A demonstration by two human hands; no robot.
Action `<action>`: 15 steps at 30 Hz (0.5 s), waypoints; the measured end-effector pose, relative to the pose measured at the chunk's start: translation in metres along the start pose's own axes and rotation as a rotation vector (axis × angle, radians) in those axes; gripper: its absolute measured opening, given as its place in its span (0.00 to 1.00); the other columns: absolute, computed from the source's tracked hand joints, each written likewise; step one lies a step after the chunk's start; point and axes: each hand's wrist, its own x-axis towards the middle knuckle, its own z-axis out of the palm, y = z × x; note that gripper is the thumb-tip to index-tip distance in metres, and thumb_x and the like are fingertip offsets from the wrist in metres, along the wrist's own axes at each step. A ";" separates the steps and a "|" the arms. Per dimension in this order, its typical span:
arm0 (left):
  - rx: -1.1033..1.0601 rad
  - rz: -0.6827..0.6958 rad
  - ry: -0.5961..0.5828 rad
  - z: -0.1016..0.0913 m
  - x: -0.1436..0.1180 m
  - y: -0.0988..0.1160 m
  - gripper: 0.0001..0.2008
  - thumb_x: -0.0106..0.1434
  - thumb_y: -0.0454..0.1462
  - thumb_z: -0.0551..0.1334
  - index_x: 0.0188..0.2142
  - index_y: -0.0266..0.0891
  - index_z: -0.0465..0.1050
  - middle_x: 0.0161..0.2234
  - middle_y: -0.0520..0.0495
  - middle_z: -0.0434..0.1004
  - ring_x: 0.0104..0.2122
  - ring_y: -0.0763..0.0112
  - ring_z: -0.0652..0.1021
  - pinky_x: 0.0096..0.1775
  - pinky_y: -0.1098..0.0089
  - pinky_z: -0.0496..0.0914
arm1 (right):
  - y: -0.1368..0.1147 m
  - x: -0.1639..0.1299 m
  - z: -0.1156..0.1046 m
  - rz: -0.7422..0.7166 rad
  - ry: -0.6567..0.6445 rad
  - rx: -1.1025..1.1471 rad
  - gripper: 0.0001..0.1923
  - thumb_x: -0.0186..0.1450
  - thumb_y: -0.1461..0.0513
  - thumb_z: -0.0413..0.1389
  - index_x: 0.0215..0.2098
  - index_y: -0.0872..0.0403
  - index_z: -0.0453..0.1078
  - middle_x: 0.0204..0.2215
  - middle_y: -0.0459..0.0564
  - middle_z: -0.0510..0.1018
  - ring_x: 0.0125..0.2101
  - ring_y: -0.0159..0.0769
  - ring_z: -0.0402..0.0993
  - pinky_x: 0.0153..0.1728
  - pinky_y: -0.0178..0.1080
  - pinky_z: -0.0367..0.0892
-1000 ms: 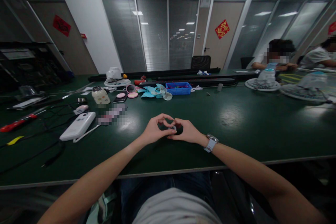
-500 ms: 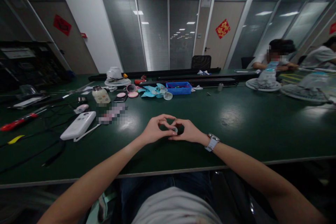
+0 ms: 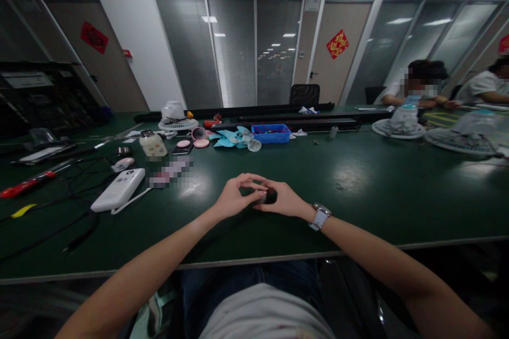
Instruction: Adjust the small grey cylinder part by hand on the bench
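Observation:
My left hand (image 3: 234, 197) and my right hand (image 3: 284, 198) meet fingertip to fingertip on the dark green table (image 3: 358, 190). Between the fingers of both sits a small dark part with a pale end (image 3: 265, 194), mostly hidden by my fingers. Both hands pinch it. A silver wristwatch (image 3: 319, 216) is on my right wrist. My forearms rest over the table's front edge.
To the left lie a white power bank (image 3: 118, 189), black cables (image 3: 51, 212), a red-handled tool (image 3: 24, 186) and a small jar (image 3: 152, 144). Farther back are a blue tray (image 3: 270, 133), light blue fan blades (image 3: 230, 139) and a white fan (image 3: 174, 116). Two people sit at the far right.
My fingers have closed in tighter around the small part, and the loop formed by my left thumb and forefinger has flattened. My arms stay where they were.

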 end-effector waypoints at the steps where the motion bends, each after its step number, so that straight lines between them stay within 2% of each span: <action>1: 0.007 -0.013 0.025 -0.002 0.001 -0.002 0.19 0.60 0.41 0.67 0.50 0.39 0.72 0.40 0.43 0.84 0.46 0.56 0.80 0.53 0.58 0.66 | 0.000 0.000 0.000 0.009 0.005 0.000 0.20 0.56 0.55 0.66 0.42 0.55 0.71 0.36 0.49 0.79 0.35 0.38 0.76 0.36 0.37 0.68; 3: 0.027 -0.045 0.064 -0.008 0.005 -0.006 0.20 0.61 0.41 0.66 0.51 0.40 0.70 0.42 0.42 0.84 0.46 0.56 0.80 0.52 0.58 0.68 | 0.001 0.000 0.001 0.028 0.008 0.006 0.18 0.56 0.54 0.66 0.39 0.55 0.70 0.33 0.48 0.79 0.32 0.37 0.75 0.34 0.37 0.68; 6: 0.074 -0.115 0.087 -0.019 0.009 -0.019 0.21 0.60 0.39 0.66 0.53 0.41 0.69 0.43 0.42 0.83 0.45 0.56 0.81 0.49 0.59 0.70 | 0.001 0.000 0.001 0.053 -0.002 0.024 0.18 0.56 0.54 0.66 0.40 0.54 0.70 0.33 0.47 0.79 0.32 0.36 0.76 0.35 0.37 0.69; 12: 0.261 -0.288 0.117 -0.034 0.014 -0.054 0.21 0.52 0.37 0.71 0.46 0.41 0.74 0.35 0.43 0.85 0.42 0.53 0.82 0.47 0.56 0.71 | 0.000 0.000 0.000 0.085 -0.012 0.034 0.19 0.56 0.54 0.66 0.41 0.54 0.70 0.35 0.48 0.80 0.35 0.37 0.77 0.37 0.38 0.70; 15: 0.335 -0.321 0.101 -0.038 0.015 -0.062 0.22 0.52 0.39 0.71 0.48 0.41 0.74 0.36 0.43 0.85 0.43 0.53 0.82 0.47 0.57 0.70 | 0.000 0.000 0.000 0.089 -0.013 0.034 0.20 0.56 0.53 0.66 0.41 0.54 0.70 0.36 0.49 0.80 0.35 0.37 0.77 0.38 0.38 0.70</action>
